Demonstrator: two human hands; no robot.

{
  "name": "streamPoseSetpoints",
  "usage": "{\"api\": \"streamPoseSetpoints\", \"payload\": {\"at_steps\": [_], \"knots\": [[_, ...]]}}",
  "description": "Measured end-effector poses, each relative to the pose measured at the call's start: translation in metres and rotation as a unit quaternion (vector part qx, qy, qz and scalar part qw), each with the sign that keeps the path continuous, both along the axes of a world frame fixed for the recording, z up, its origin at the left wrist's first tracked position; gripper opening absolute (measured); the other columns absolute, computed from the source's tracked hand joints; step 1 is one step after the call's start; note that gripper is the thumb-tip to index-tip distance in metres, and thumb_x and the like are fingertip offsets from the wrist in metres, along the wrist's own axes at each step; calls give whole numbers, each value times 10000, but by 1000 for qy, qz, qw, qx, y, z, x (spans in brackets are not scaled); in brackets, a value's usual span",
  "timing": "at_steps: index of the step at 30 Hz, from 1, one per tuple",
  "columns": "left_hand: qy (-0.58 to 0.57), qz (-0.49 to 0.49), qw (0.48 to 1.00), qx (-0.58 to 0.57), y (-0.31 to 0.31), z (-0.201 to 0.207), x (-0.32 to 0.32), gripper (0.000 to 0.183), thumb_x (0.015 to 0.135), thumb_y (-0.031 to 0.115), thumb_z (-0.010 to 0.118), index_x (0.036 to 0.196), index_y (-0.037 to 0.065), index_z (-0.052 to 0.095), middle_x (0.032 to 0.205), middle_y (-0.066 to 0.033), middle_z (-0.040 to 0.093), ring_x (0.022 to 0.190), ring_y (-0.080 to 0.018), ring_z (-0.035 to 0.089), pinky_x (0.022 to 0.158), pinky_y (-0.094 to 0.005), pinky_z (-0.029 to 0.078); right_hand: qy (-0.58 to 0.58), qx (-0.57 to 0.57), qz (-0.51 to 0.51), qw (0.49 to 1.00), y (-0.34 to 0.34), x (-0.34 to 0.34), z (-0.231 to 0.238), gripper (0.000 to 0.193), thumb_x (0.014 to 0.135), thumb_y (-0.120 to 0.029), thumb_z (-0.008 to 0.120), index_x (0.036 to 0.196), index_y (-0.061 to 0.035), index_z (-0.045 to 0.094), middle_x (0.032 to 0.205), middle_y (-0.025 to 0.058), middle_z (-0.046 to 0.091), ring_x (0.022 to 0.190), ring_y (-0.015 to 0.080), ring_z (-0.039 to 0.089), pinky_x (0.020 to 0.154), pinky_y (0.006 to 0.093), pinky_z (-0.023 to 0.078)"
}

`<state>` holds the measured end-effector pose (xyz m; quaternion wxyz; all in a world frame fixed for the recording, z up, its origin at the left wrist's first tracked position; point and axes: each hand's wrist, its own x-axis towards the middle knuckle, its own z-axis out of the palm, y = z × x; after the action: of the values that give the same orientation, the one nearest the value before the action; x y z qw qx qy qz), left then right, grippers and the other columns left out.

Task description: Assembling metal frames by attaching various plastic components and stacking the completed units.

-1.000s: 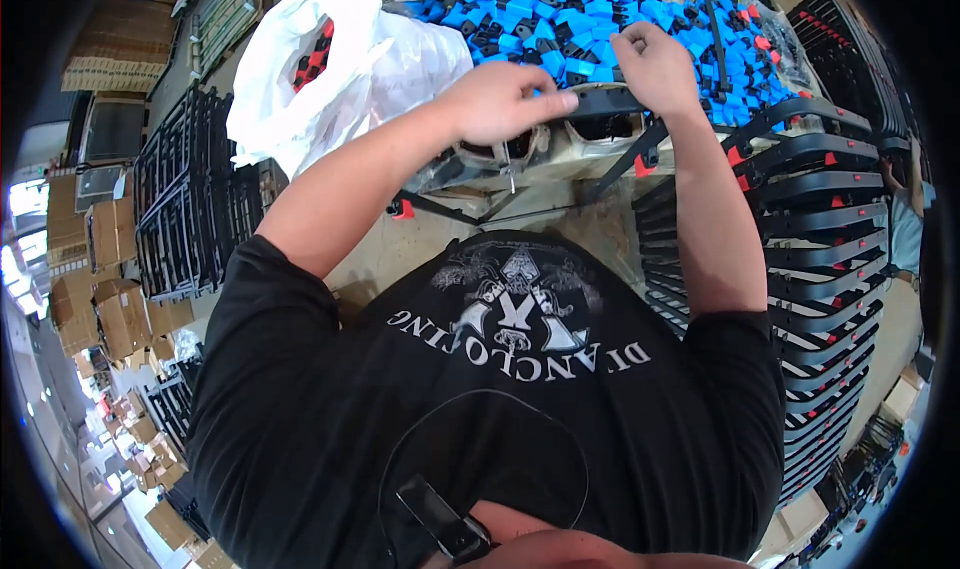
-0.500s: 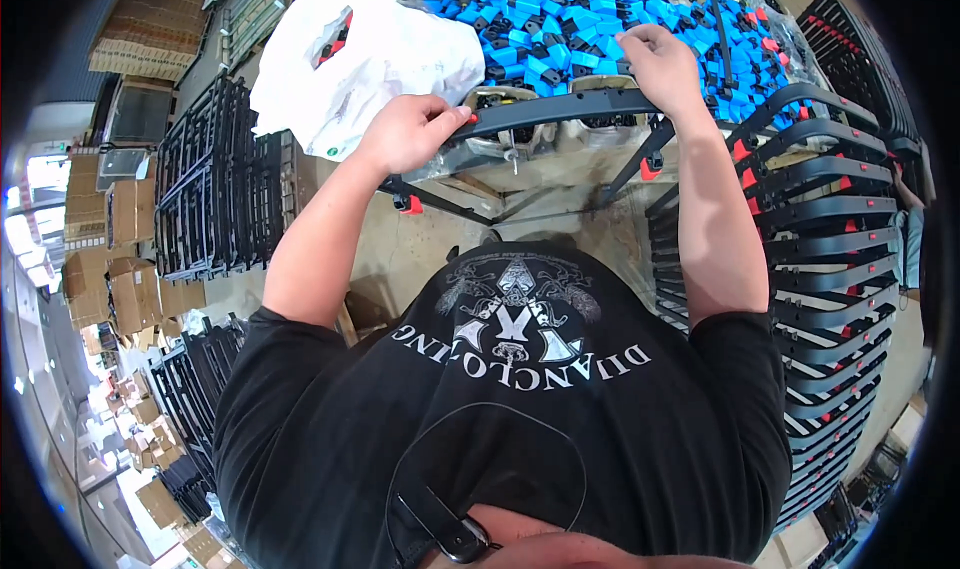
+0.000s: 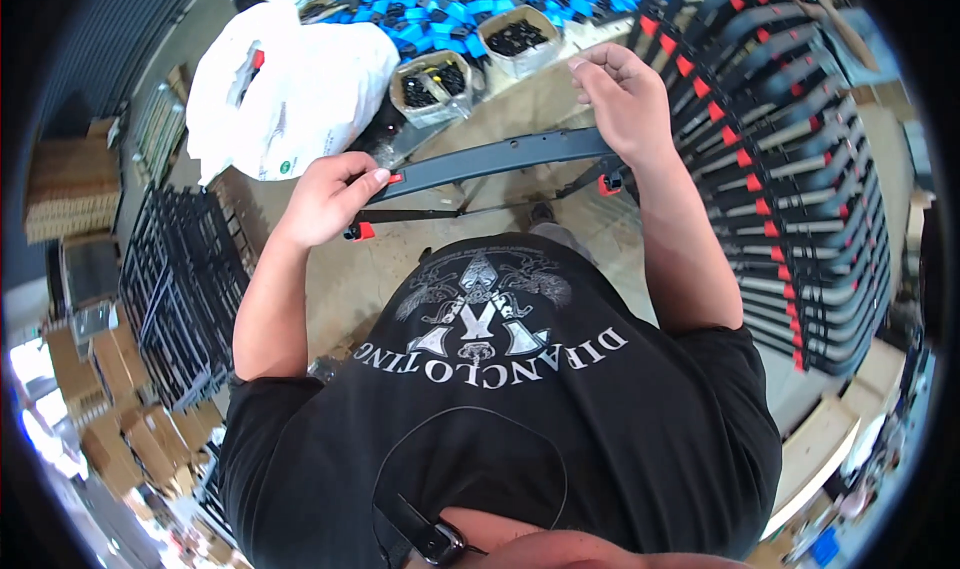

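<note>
A dark grey curved frame bar (image 3: 490,164) spans in front of me, with dark legs below it and a red clip (image 3: 609,185) on the right leg. My left hand (image 3: 330,197) grips the bar's left end, its thumb beside a small red piece (image 3: 394,178). Over the bar's right end is my right hand (image 3: 630,109), its wrist side hiding that end. Those fingers are curled and pinched together above the bar; whatever they may hold cannot be made out.
Beyond the bar, a table carries many blue plastic parts (image 3: 430,4), a white sack (image 3: 300,89) and two boxes of small black parts (image 3: 432,87). Similar grey frames (image 3: 800,189) stand stacked on the right. Black frames (image 3: 185,289) and cardboard boxes (image 3: 110,349) stand left.
The frame has come nearer to me and away from the table, with my left hand still on its left end. My right hand has moved slightly left and nearer. The view has turned.
</note>
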<state>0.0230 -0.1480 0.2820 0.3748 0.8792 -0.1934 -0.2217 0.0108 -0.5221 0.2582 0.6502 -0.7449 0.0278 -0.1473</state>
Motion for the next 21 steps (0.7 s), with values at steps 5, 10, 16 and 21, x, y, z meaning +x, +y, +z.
{"api": "streamPoseSetpoints", "payload": {"at_steps": [5,10,16,21], "knots": [[-48,-104,992,-50,29,-6,-17,238,965,244,649,900,17,679,694,-63,588,626,-129,503,586,-316,433,25,-14,-47,998,41,-93,26,122,938,-102,673,915,16,659,717,0,619,668,33,536,576,229,427],[-50,-187,981,-26,14,5,-40,206,939,213,641,896,15,675,701,-108,604,627,-225,593,587,-353,457,68,-10,-108,992,48,-167,19,158,938,-142,682,895,5,641,734,-18,606,653,35,517,577,236,424],[-325,-211,922,17,-47,22,-100,195,919,212,664,962,23,689,796,-150,666,703,-319,646,657,-410,491,91,-292,-224,925,4,-261,15,228,896,-263,669,868,-37,661,787,162,664,745,365,665,670,454,526],[-259,38,965,11,-19,-24,-102,313,971,277,669,870,-20,686,688,-89,608,634,-166,541,621,-330,461,144,-264,-264,917,-60,-333,-47,290,941,-330,642,907,-42,658,816,175,665,759,357,665,696,427,530]]}}
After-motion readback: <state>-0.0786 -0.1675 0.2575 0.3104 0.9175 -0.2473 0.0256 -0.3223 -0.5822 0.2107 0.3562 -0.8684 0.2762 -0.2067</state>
